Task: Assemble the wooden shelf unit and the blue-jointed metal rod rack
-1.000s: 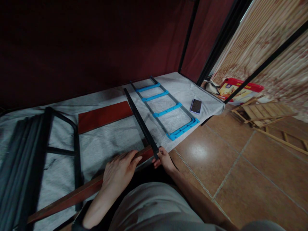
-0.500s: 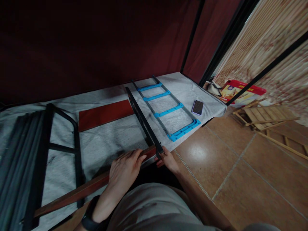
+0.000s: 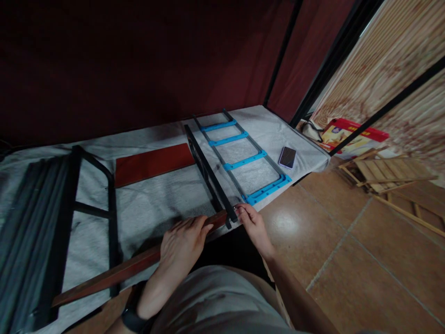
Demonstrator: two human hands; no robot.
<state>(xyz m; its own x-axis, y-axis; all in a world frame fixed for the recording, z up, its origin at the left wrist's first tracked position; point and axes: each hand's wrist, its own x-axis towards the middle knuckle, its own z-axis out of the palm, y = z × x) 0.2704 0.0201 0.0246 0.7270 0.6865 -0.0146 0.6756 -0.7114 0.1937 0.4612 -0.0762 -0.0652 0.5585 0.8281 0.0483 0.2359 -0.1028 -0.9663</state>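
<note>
My left hand [image 3: 184, 239] is closed over a long reddish-brown wooden board [image 3: 139, 265], its fingers across the top. One end of the board meets the near end of a black metal frame [image 3: 212, 174]; the other reaches a second black frame [image 3: 111, 218] on the left. At the near corner of the first frame, the thumb and fingers of my right hand [image 3: 253, 225] pinch a small screw [image 3: 235, 208] standing in the metal. The fingertips partly cover it. Behind, a flat red-brown panel [image 3: 155, 164] lies between the two frames.
Grey cloth [image 3: 267, 130] covers the table. On it are a blue-runged rack frame [image 3: 245, 160], a phone [image 3: 287, 157] and ribbed dark grey material [image 3: 31, 232] at left. Folded wooden furniture [image 3: 392, 174] and a red-yellow box [image 3: 358, 137] stand on the tiled floor [image 3: 333, 260].
My right hand has moved from gripping the black frame's near end to the screw beside it. My left hand stays on the board. The view has shifted slightly.
</note>
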